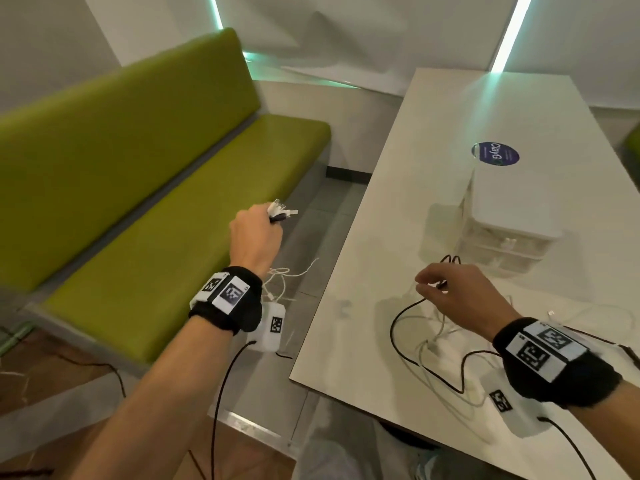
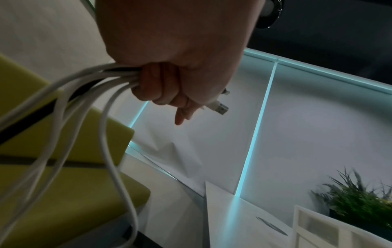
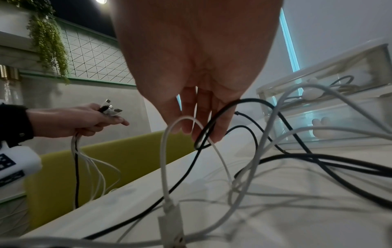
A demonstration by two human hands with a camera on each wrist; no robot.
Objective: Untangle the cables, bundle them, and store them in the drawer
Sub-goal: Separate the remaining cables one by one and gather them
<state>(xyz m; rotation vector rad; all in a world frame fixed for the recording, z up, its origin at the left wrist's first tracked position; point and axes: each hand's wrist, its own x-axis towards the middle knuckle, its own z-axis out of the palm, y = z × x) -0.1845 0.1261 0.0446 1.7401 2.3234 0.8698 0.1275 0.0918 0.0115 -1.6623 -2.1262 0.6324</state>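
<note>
**Cables split between two hands, part gathered, part loose on the table**

Cables filled the lower right of the head view: a tangle [image 1: 440, 344] of thin white leads and one black lead [image 1: 398, 313] lay looped over the pale table [image 1: 398, 188], crossing each other in slack curves. In the right wrist view a white USB plug [image 3: 170, 218] sat nearest the lens at the bottom centre, its cord arching up to the fingers. The right hand [image 1: 460, 296] hovered over that tangle with fingertips drawn together, pinching a loop of the black lead and a white strand just above the tabletop.

To the left of centre, off the table edge and over the green bench [image 1: 138, 188], the left hand [image 1: 256, 237] was closed in a fist round a gathered bunch [image 2: 110, 78] of several white cords and one black one. Their plug ends [image 1: 282, 213] stuck out past the knuckles, a silver USB tip among them, while the cords hung down in long loose loops below the wrist.

Further back, at the right of the head view, a translucent white drawer unit [image 1: 509, 230] stood on the table, its drawers shut, with cords faintly visible through its clear front. Beyond it lay a round dark blue sticker [image 1: 495, 154] with white lettering reading "ClayG"; its smaller print was too fine to read. Both wrists wore black bands with square black-and-white coded tags.
</note>
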